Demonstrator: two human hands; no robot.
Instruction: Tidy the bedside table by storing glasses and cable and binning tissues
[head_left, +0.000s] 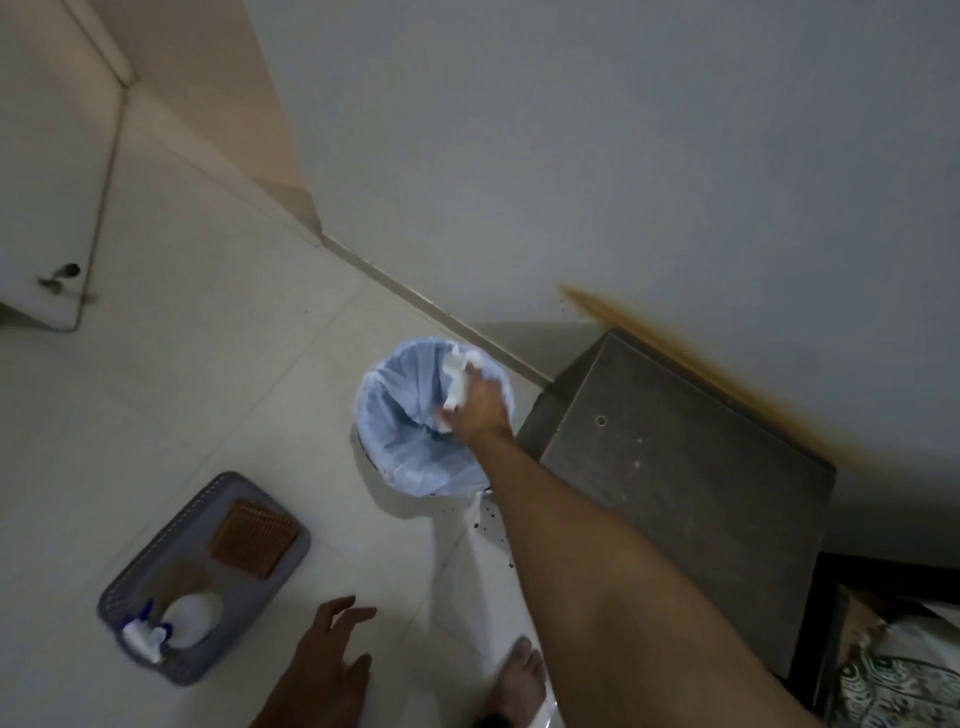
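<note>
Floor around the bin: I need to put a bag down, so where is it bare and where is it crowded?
Bare tiles lie between the lined bin, the grey tray and the white door. Crowded: the dark bedside table stands close beside the bin against the wall, the right hand holds tissues over the bin, and the left hand hovers beside the tray.

Grey tray (156, 561) w/ bottle (191, 621), woven mat (253, 539).

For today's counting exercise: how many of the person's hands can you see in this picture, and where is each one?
2. The right hand reaches over the lined bin, its grip closed on white tissues. The left hand hovers open at the bottom, beside the grey tray.
</note>
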